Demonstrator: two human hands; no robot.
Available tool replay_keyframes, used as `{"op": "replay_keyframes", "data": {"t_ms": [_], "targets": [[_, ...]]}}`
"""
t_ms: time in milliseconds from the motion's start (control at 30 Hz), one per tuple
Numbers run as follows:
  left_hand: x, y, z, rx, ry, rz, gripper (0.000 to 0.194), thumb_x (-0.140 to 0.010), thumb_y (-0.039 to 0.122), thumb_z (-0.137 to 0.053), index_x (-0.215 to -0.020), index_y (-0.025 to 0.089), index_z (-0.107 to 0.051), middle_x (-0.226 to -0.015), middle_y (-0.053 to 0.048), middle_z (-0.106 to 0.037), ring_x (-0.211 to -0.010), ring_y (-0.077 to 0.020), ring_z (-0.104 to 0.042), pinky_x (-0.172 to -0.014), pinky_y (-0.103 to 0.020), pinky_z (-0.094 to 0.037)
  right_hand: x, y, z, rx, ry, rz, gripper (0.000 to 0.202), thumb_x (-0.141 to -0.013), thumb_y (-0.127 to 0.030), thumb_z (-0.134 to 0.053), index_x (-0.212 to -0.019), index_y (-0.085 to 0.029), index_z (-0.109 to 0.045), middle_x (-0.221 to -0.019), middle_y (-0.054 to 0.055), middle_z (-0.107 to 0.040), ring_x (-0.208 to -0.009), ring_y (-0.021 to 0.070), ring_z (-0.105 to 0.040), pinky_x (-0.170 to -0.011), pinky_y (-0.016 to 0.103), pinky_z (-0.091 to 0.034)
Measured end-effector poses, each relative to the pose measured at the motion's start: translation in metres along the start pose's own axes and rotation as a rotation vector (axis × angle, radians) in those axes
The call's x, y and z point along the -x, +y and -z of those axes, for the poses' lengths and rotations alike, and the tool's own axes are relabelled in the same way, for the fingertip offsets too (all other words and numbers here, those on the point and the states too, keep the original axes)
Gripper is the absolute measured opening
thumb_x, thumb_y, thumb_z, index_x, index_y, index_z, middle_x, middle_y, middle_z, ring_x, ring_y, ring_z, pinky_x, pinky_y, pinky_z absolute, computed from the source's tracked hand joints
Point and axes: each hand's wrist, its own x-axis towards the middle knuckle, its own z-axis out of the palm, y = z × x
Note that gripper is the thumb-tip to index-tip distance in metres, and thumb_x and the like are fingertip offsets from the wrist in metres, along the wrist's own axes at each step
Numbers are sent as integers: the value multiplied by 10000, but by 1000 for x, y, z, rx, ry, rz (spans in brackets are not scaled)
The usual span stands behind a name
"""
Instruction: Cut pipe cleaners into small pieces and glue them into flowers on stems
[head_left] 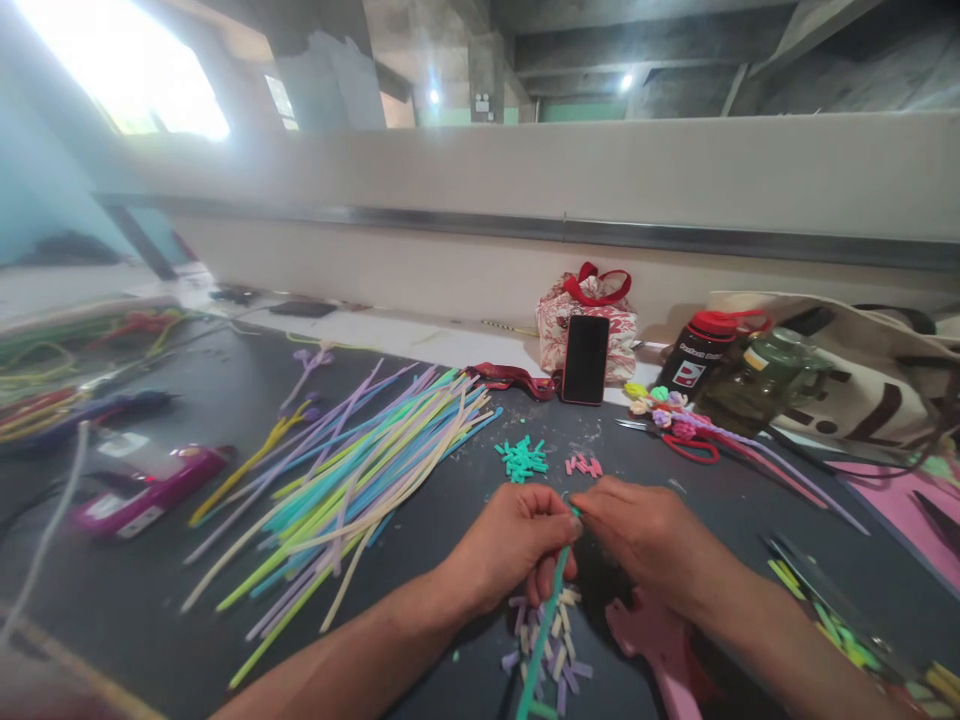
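Observation:
My left hand (525, 540) is closed, pinching a long teal-green pipe cleaner (546, 625) near its upper end. The strip slants down between my forearms toward the bottom edge. My right hand (645, 525) is closed at the tip of the same pipe cleaner, its fingertips meeting my left thumb; anything tiny between them is hidden. Just beyond my hands lie a heap of short teal pieces (521, 458) and a smaller group of pink pieces (583, 465). Beneath my hands are scattered purple and cream cut pieces (559, 650). A pink tool-like object (660, 650) lies below my right wrist.
A bundle of long coloured pipe cleaners (360, 480) spreads at left, beside a magenta glue-gun-like device (154, 490). A phone (586, 360) leans on a patterned bag (551, 310). Bottles (701, 350), pipe-cleaner flowers (664, 400) and dark-bladed scissors (832, 590) are on the right.

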Motion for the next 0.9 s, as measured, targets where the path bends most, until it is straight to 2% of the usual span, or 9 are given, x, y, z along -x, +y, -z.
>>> {"op": "replay_keyframes", "data": {"t_ms": [67, 200, 300, 400, 667, 733, 900], "targets": [[-1, 2, 2, 16, -20, 26, 218, -657, 336, -570, -579, 141, -510, -392, 41, -511, -250, -49, -383, -269, -152, -280, 1, -1, 0, 73, 44, 23, 229, -885, -147, -373, -843, -178, -596, -728, 37, -593, -656, 124, -560, -581, 205, -432], [-2, 4, 5, 62, -60, 62, 169, -639, 281, -565, -571, 137, -507, -414, 25, -546, -244, -48, -387, -265, -148, -281, 2, -2, -1, 161, 148, 85, 239, -886, -141, -357, -938, -187, -586, -885, 79, -610, -767, 156, -569, -599, 237, -436], [-2, 4, 6, 103, -62, 77, 141, -625, 246, -569, -570, 143, -490, -417, 26, -553, -239, -49, -384, -258, -145, -275, 4, -1, -5, 110, 118, 105, 255, -880, -118, -335, -924, -177, -580, -887, 80, -607, -764, 158, -566, -604, 249, -434], [-2, 2, 5, 130, -60, 73, 181, -623, 281, -595, -576, 144, -486, -417, 26, -550, -238, -44, -373, -250, -141, -260, 5, 0, -11, 81, 107, 50, 225, -876, -125, -342, -870, -164, -564, -828, 69, -604, -751, 160, -563, -621, 260, -430], [-3, 2, 6, 174, -77, 72, 244, -654, 353, -615, -638, 126, -525, -511, 5, -598, -291, -35, -417, -286, -137, -300, 1, -1, -16, -22, 228, -22, 157, -814, -112, -401, -808, -191, -536, -725, 26, -593, -643, 132, -556, -552, 221, -419], [-4, 3, 7, 233, -91, 59, 252, -686, 364, -582, -669, 113, -555, -559, -10, -611, -325, -40, -450, -294, -136, -309, -2, -4, -13, -88, 272, -14, 168, -815, -92, -400, -836, -190, -535, -743, 31, -606, -668, 130, -566, -578, 217, -434], [-7, 2, 11, 328, -60, 13, 223, -685, 319, -613, -671, 100, -573, -501, 18, -545, -340, -27, -433, -313, -123, -307, -5, -8, -9, -225, 318, -9, 170, -838, -90, -429, -882, -194, -554, -822, 39, -603, -779, 130, -570, -690, 234, -456]]}}
